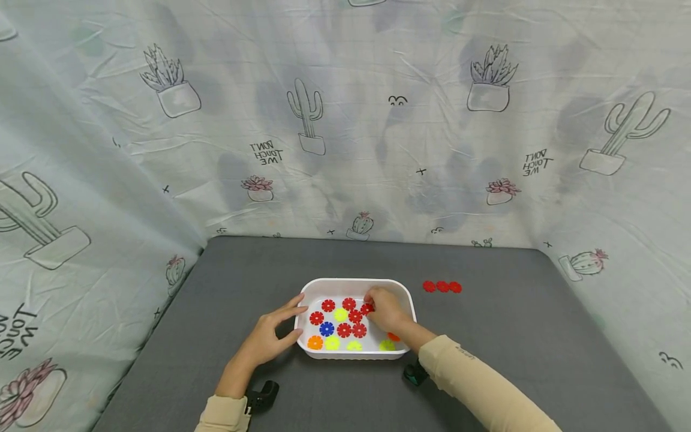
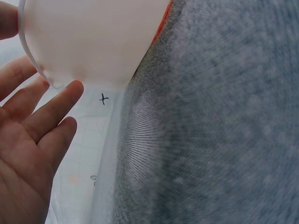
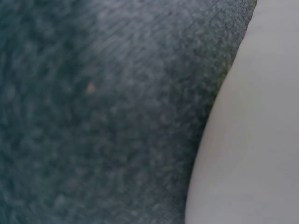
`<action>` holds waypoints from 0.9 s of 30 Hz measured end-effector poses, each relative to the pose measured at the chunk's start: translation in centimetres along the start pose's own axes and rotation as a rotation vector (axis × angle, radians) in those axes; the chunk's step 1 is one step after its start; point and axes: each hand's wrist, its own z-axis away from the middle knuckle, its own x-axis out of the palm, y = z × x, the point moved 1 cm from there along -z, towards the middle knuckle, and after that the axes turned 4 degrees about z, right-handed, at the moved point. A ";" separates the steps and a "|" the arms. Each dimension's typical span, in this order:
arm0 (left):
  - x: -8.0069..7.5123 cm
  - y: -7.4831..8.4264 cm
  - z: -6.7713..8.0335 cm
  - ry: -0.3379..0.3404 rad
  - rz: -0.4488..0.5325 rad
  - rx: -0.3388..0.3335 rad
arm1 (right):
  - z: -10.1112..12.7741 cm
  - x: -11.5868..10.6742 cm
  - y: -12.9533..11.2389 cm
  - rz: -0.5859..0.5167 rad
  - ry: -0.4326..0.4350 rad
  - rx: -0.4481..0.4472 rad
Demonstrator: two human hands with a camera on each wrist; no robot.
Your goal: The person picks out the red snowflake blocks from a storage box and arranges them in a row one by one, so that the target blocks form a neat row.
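Beige sleeves frame the bottom of the head view, where your left hand (image 1: 266,338) lies with straight fingers against the left wall of the white tray (image 1: 353,282); your left wrist view confirms fingertips touching its rim. Your right hand (image 1: 384,309) reaches into the tray at lower centre, fingers curled over a red disc (image 1: 367,309), though whether they actually pinch it is hidden. It also covers part of the pile; visible are six red, four yellow, one blue and two orange discs. Three more red discs (image 1: 442,287) lie in a row on the grey felt tabletop (image 1: 518,336), right of the tray. Beyond hangs a cactus-print cloth (image 1: 345,120).
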 end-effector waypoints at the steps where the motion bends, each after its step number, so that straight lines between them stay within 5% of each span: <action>1: 0.0 0.0 0.0 0.001 0.005 0.003 | 0.0 0.0 -0.1 0.005 0.001 0.001; 11: -0.1 0.0 0.0 -0.002 0.004 -0.003 | 0.2 0.0 -0.4 0.072 -0.002 -0.024; 27: -0.3 0.2 0.0 0.002 0.023 -0.015 | 0.4 0.1 -0.5 0.017 0.000 -0.035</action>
